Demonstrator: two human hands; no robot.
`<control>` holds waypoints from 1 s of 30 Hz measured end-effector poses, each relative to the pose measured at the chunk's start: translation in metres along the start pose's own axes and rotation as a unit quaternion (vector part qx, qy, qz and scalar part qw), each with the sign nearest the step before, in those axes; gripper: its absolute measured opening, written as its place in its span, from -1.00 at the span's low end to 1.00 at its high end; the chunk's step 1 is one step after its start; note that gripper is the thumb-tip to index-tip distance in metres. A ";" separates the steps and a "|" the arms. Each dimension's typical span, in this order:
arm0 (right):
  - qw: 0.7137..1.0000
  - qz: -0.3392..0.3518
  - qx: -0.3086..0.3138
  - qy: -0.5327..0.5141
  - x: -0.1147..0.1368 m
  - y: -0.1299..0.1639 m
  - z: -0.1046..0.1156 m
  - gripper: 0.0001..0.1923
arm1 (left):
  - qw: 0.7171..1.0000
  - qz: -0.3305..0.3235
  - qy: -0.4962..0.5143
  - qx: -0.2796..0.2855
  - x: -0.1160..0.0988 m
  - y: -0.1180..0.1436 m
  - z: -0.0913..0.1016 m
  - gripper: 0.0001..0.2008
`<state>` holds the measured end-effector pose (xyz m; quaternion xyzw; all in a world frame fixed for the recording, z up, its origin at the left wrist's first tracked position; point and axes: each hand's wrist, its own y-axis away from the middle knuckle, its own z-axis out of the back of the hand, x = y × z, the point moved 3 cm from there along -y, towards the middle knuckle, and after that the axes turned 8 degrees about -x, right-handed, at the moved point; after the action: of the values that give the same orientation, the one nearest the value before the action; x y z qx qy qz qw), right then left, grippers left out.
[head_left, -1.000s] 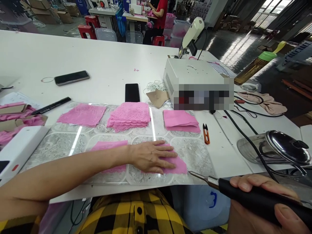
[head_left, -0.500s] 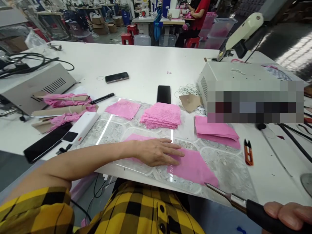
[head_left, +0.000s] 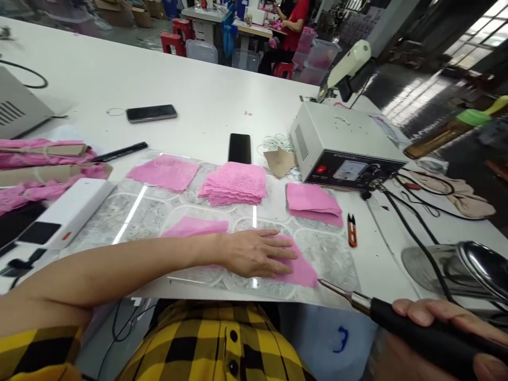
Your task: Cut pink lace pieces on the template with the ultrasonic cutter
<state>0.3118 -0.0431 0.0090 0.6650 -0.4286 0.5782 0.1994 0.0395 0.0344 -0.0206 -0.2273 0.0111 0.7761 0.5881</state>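
My left hand [head_left: 257, 254] lies flat with its fingers spread on a pink fabric piece [head_left: 304, 270], pressing it against the clear-covered, grey-patterned mat [head_left: 333, 254]. Wrapped round the black handle of a soldering-iron-like hot tool [head_left: 420, 328] is my right hand [head_left: 448, 323]. Its pointed metal tip is at the right corner of that fabric; whether it touches cannot be told. Another pink piece [head_left: 198, 226] shows partly behind my left forearm. Further back are a single lacy pink piece [head_left: 164, 172], a stack of lacy pink pieces [head_left: 233, 184] and a folded pink cloth [head_left: 313, 203].
A grey power box [head_left: 345, 143] with a lit red switch stands at the right, cables running from it. Orange thread snips [head_left: 352, 231] and a glass jar [head_left: 432, 270] lie nearby. Two phones, a white device [head_left: 75, 211] and pink bundles [head_left: 47, 169] occupy the left and back.
The view has turned to the right, bringing in the glass jar and more cables. The tool's tip stays by the fabric's right corner, and my left hand still presses the piece.
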 end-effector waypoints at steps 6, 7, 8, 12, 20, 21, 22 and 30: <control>0.999 0.036 -0.002 -0.029 0.005 0.002 -0.009 -0.74 | 1.000 -0.009 -0.003 -0.009 0.004 -0.015 -0.016 -0.63; 0.999 0.044 0.007 -0.028 0.004 0.001 -0.008 -0.73 | 1.000 -0.009 -0.010 -0.005 0.004 -0.014 -0.017 -0.62; 0.998 0.050 0.015 -0.028 0.003 0.001 -0.006 -0.72 | 1.000 -0.010 -0.017 0.003 0.005 -0.014 -0.017 -0.61; 0.999 0.031 0.025 -0.030 0.000 0.000 -0.005 -0.72 | 0.999 -0.018 -0.035 0.020 0.005 -0.012 -0.015 -0.59; 0.996 0.046 0.064 -0.044 0.001 0.002 -0.005 -0.70 | 0.998 -0.022 -0.032 0.054 0.001 -0.027 -0.012 -0.56; 0.995 0.050 0.071 -0.047 0.000 0.002 -0.005 -0.70 | 0.998 -0.024 -0.029 0.055 0.001 -0.029 -0.013 -0.57; 0.994 0.054 0.078 -0.050 -0.001 0.002 -0.004 -0.69 | 0.998 -0.024 -0.026 0.055 0.001 -0.031 -0.014 -0.57; 0.993 0.040 0.093 -0.055 -0.001 0.001 -0.002 -0.70 | 0.997 -0.026 -0.035 0.066 0.002 -0.031 -0.019 -0.55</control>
<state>0.3097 -0.0415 0.0081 0.6940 -0.4092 0.5857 0.0891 0.0743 0.0404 -0.0308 -0.1610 0.0355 0.7659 0.6215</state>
